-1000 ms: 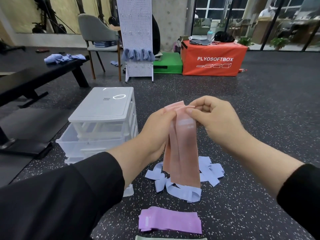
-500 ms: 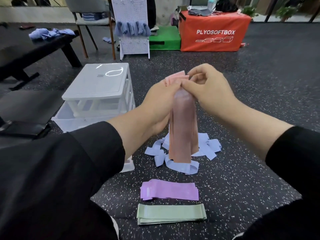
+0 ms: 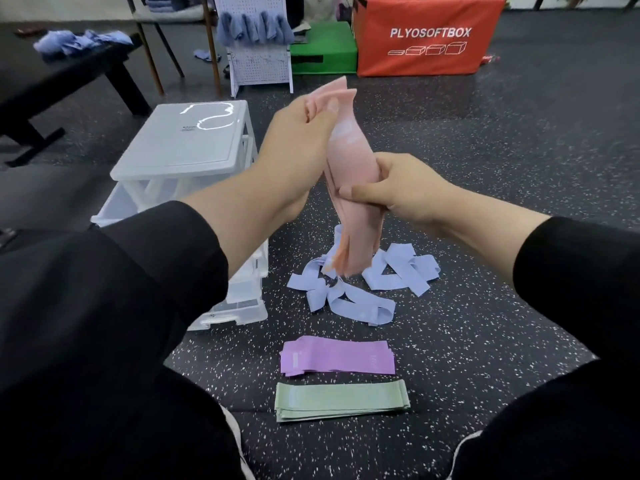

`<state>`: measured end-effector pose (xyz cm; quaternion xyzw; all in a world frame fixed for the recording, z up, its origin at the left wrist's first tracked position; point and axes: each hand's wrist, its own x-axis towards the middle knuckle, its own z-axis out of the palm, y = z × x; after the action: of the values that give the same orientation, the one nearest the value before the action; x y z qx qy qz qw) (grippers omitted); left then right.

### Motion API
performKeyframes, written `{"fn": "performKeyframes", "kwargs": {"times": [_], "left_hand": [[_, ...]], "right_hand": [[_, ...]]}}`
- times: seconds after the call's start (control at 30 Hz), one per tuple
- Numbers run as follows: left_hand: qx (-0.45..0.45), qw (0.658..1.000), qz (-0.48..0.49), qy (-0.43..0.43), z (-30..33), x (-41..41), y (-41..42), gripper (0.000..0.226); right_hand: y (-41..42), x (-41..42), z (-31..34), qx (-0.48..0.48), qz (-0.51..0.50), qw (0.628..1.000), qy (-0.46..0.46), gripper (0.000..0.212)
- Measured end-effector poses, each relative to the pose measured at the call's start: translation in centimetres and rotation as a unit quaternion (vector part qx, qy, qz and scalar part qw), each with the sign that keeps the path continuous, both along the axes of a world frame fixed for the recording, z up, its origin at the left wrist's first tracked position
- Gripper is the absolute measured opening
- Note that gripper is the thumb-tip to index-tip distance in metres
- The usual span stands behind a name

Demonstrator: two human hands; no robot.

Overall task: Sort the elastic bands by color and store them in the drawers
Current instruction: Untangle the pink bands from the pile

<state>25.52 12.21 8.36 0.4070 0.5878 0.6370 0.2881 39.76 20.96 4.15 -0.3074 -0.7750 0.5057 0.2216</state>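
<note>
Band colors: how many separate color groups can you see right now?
4. Pink bands held upright by the left hand and right hand; blue bands loose on the floor; purple stack nearer; green stack nearest. The drawers' contents aren't visible.

Speckled black floor (image 3: 485, 168) carries white drawer unit (image 3: 194, 150), loose blue bands (image 3: 360, 299), purple stack (image 3: 337, 356), green stack (image 3: 341, 398)

Our right hand (image 3: 398, 194) now grips the hanging bunch of pink elastic bands (image 3: 353, 174) lower down, no longer at the top. Our left hand (image 3: 298, 147) alone pinches the upper ends.
</note>
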Motion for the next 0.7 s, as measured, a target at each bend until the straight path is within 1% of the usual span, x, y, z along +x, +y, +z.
{"fn": "performKeyframes", "kwargs": {"times": [0.07, 0.13, 0.27, 0.4, 0.57, 0.63, 0.7], "left_hand": [[-0.015, 0.999, 0.005, 0.048, -0.5, -0.6, 0.1, 0.019], [-0.025, 0.997, -0.001, 0.071, -1.0, -0.8, 0.2, 0.021], [-0.039, 0.995, -0.032, 0.085, -1.9, 0.0, 1.4, 0.018], [-0.058, 0.991, -0.063, 0.102, -3.4, 2.2, 3.5, 0.016], [-0.093, 0.988, -0.084, 0.089, -6.4, 5.9, 6.2, 0.023], [-0.113, 0.986, -0.089, 0.083, -8.4, 7.5, 7.0, 0.026], [-0.135, 0.982, -0.101, 0.08, -10.7, 9.0, 7.7, 0.024]], "right_hand": [[0.2, 0.4, 0.0, 0.01, 0.003, 1.0, -0.017, 0.025], [0.2, 0.9, -0.1, 0.003, 0.01, 1.0, -0.022, 0.026], [0.6, 2.8, -0.5, -0.037, 0.022, 0.998, -0.035, 0.025], [1.6, 5.8, -2.0, -0.065, 0.01, 0.996, -0.059, 0.019], [2.4, 9.8, -5.3, -0.102, -0.055, 0.991, -0.071, 0.026], [2.4, 11.5, -7.6, -0.111, -0.089, 0.987, -0.074, 0.026], [2.0, 13.3, -10.3, -0.113, -0.12, 0.983, -0.085, 0.028]]}}
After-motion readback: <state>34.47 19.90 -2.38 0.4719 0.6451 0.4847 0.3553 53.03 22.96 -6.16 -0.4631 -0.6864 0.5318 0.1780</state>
